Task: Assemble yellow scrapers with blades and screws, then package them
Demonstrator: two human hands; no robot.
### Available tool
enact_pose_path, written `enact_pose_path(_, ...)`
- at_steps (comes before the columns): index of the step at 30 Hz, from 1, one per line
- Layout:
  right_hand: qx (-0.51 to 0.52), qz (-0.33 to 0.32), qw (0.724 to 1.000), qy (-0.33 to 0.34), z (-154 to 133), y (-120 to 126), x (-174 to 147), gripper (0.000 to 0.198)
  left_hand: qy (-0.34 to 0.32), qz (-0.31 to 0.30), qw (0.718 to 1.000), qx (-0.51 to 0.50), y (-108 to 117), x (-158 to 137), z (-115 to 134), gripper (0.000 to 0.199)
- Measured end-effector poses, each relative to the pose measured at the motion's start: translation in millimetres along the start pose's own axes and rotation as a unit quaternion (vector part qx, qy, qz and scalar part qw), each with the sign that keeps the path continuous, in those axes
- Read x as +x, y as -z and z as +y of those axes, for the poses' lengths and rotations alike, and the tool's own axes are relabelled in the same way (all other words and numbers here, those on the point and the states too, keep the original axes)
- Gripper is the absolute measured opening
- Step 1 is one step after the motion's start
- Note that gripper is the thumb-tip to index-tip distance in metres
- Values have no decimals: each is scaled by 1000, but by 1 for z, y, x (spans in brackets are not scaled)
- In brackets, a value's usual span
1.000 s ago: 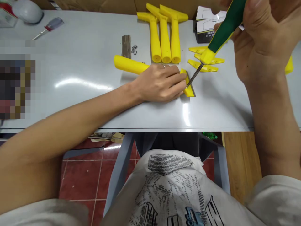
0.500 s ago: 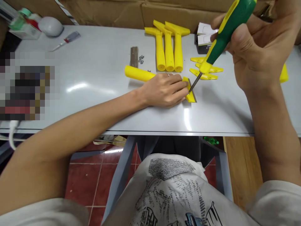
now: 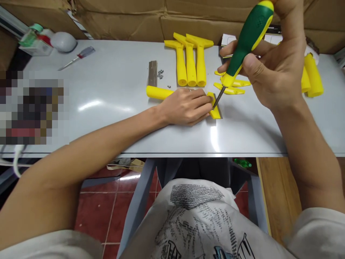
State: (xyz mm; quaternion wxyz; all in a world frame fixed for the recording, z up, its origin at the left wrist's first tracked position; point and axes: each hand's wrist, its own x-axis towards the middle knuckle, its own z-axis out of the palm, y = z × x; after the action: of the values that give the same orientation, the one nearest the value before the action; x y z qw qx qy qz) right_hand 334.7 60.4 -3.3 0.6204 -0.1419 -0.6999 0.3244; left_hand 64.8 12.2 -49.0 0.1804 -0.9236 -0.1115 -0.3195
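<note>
Workshop, seemingly; table (image 3: 113,79), green screwdriver (image 3: 249,39), screws (image 3: 161,75)

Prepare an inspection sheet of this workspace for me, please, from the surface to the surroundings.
Surface: glossy white table.
Job's things: green-and-yellow screwdriver, tip at the head of a yellow tool; yellow T-shaped pieces and flat yellow pieces beyond.
Clutter: brownish strip, small metal bits, clear-handled screwdriver at left.
Hands: left hand closed over the yellow tool; right hand gripping the green-and-yellow screwdriver.
Cables: white cable at the table's front left edge.
Surroundings: cardboard behind, red floor tiles below.
</note>
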Motion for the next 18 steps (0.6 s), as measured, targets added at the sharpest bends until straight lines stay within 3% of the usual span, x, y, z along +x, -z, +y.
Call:
enact_pose_path(6,-4,-54,999,-4,-23,-2,-9,72,6,-1,1000,1,2,3,3,36)
enact_pose_path(11,27,-114,992,-40,-16,6,-13,96,28,-11,998,-58,1,4,1,39)
enact_pose_path(17,-6,-67,998,2,-7,-1,-17,109,30,-49,996,-68,2,4,-1,42)
enact_pose_path(18,-11,-67,997,-24,-10,-1,-18,111,30,-48,996,-63,2,3,-2,42)
